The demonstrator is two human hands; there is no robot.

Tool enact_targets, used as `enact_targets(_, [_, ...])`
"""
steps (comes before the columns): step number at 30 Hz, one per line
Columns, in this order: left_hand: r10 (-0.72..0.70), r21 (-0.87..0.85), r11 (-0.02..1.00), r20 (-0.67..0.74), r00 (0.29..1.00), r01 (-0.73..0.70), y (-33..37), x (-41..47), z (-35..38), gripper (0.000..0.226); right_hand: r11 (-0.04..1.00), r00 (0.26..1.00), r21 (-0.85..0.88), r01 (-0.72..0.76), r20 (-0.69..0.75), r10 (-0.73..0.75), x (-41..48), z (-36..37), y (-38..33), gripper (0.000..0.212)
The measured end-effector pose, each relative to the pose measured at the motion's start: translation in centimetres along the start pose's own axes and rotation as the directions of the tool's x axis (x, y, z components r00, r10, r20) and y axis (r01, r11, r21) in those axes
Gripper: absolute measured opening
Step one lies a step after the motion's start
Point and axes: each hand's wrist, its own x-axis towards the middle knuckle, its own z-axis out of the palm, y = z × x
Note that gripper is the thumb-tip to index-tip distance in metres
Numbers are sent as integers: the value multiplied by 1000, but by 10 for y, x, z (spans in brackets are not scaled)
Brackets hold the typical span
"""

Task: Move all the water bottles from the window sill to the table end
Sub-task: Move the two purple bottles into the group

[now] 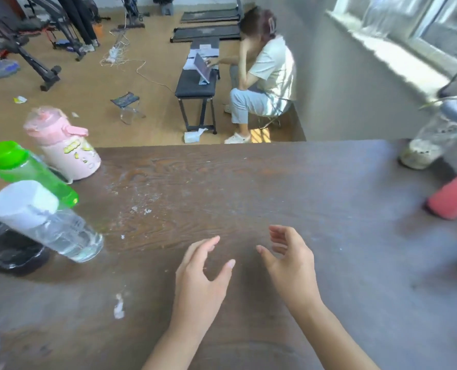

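Note:
Three bottles stand at the left end of the dark wooden table: a pink bottle, a green bottle and a clear bottle with a white cap. My left hand and my right hand hover above the table's middle, both with fingers apart and holding nothing. On the window sill at the upper right stands a blurred clear bottle. At the table's right edge a blurred clear bottle with a bluish cap and a red object are in view.
A person in a white shirt sits beyond the table at a dark bench with a tablet. A small folding stool, cables and exercise machines stand on the wooden floor. A black object lies at the table's left edge.

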Motion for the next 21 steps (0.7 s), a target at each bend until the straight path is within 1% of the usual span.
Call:
enact_targets(4, [102,-48,994,169,980,-95,61,-1,86,50,991,982,31,-133,-131,136,-12,-87,51,40])
enact_targets(7, [184,-98,982,291,939,-162,108,-14,150,51,974,940,87,-207,-258,223,-26,-147,87,39])
enact_targets(10, [254,-148,966,413,875,-211,149,-35,211,52,958,879,125,-260,-381,288,-46,-197,116,37])
enact_targets(12, [272,-177,961,490,828,-211,174,-48,246,56,943,832,135,-305,-443,333,-62,-222,131,33])
enact_targets(15, [274,-201,961,566,777,-192,210,-64,291,70,899,732,166,-405,-531,427,-85,-250,148,15])
enact_targets(18, [242,-191,969,586,773,-158,240,-70,329,86,823,609,150,-547,-604,515,-102,-272,166,29])
enact_targets(19, [236,-186,970,577,782,-156,247,-71,339,88,810,573,155,-565,-633,521,-105,-280,170,32])
enact_targets(20, [232,-176,971,567,790,-159,253,-71,347,87,805,549,161,-571,-654,520,-107,-285,176,40])
enact_targets(21, [231,-170,972,555,799,-162,259,-69,354,85,815,542,162,-556,-673,504,-106,-291,180,51])
